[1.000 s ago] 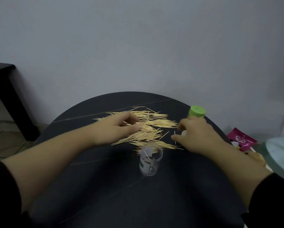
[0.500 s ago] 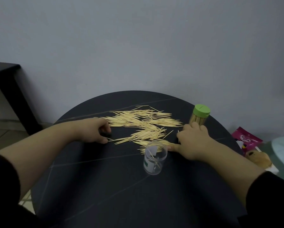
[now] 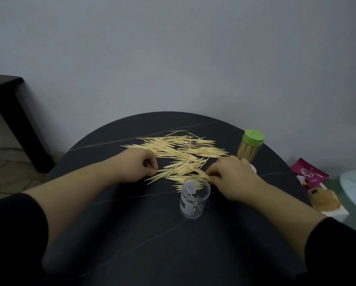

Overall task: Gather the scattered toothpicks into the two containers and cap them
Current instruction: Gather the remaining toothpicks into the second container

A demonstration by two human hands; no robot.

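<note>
On the worktop [image 3: 152, 244], mid-frame: the scattered toothpicks [image 3: 179, 155] lie in a loose fan, almost all of them outside the containers.
Step in hand: gathering. Both hands work the lower edge of the pile, and capping looks a long way off.
Left hand [image 3: 139, 168]: at the pile's lower left edge, its fingers [image 3: 152, 165] curled narrow against the ends of the nearest picks. I cannot tell whether any are actually pinched.
Right hand [image 3: 233, 176]: at the pile's lower right edge, fingers [image 3: 213, 174] drawn close together and pinching a few toothpicks just above the clear container's rim.
Clear container [image 3: 194, 200]: upright, uncapped, lower centre of the frame, between the two forearms. Only a few picks stand inside.
Green-capped container [image 3: 250, 147]: upright at right of the pile, beyond the right hand, full and closed, so probably finished.
Small white object [image 3: 253, 168]: mostly hidden behind the right hand; possibly the loose cap.
Next move calls for: lining the pinched picks up lengthwise, lifting them clear and dropping them point-down into the open mouth without tipping the light container.
</note>
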